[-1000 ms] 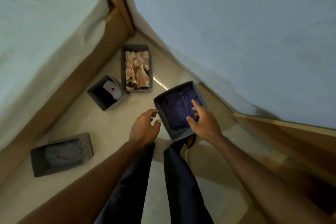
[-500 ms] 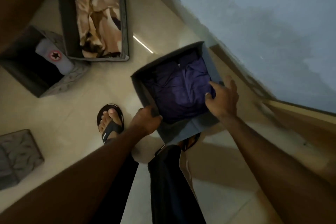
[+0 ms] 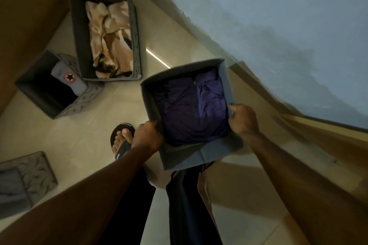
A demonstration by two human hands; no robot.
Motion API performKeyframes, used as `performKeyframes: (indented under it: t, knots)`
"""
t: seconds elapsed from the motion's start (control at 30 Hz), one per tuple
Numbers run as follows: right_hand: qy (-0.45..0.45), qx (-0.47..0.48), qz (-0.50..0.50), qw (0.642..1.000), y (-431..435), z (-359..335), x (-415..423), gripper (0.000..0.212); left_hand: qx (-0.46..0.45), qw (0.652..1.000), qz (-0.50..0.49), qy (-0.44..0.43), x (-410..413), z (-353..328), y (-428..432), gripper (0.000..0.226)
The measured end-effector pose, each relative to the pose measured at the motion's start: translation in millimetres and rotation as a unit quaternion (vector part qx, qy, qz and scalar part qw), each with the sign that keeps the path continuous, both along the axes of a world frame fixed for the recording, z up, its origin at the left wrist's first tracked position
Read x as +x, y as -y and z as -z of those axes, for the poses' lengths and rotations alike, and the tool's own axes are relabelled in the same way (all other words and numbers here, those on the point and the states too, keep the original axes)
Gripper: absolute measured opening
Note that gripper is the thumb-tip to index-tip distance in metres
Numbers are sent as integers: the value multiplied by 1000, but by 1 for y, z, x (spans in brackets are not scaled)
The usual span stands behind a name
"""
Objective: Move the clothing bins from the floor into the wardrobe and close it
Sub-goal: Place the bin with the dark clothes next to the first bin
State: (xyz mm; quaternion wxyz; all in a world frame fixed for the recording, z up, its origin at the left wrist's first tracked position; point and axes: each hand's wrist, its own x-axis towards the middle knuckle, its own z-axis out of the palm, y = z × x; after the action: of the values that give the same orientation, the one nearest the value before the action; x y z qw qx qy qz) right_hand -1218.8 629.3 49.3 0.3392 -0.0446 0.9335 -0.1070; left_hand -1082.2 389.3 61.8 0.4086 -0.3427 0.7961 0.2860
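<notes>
I see the grey bin [image 3: 207,158] with purple clothing [image 3: 194,109] at frame centre, open top facing the camera, long axis running lower left to upper right. My left hand [image 3: 147,138] clamps its left wall, my right hand [image 3: 244,119] its right wall. Upper left, a beige-filled bin [image 3: 79,32] and a tipped bin [image 3: 79,103] stand close together; a sandalled foot [image 3: 122,139] sits just beside the left hand

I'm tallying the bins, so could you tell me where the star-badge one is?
The star-badge bin sits on the floor, left in the head view, touching the beige-clothes bin.
</notes>
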Motion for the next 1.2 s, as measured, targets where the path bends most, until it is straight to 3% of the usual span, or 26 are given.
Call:
performKeyframes:
  t: [0.1, 0.23, 0.33, 0.57, 0.87, 1.2]
  knots:
    - [15, 13, 8, 1000, -6, -45, 23, 37, -17, 999, 45, -3, -7, -57, 5, 26]
    - [43, -11, 93, 995, -12, -127, 65, 40, -6, 996, 89, -19, -10, -140, 18, 34]
    - [28, -52, 145, 988, -10, -224, 99, 22, 6, 989, 144, -44, -12, -225, 31, 31]
    - [-34, -60, 239, 968, -18, -383, 192, 46, 32, 959, 258, -115, 4, -393, 41, 37]
    - [-129, -81, 407, 901, -42, -536, 319, 46, 65, 891, 394, -217, 33, -557, -19, 46]
    - [-274, -54, 548, 789, -153, -651, 386, 42, 114, 791, 495, -340, 42, -656, -201, 48]
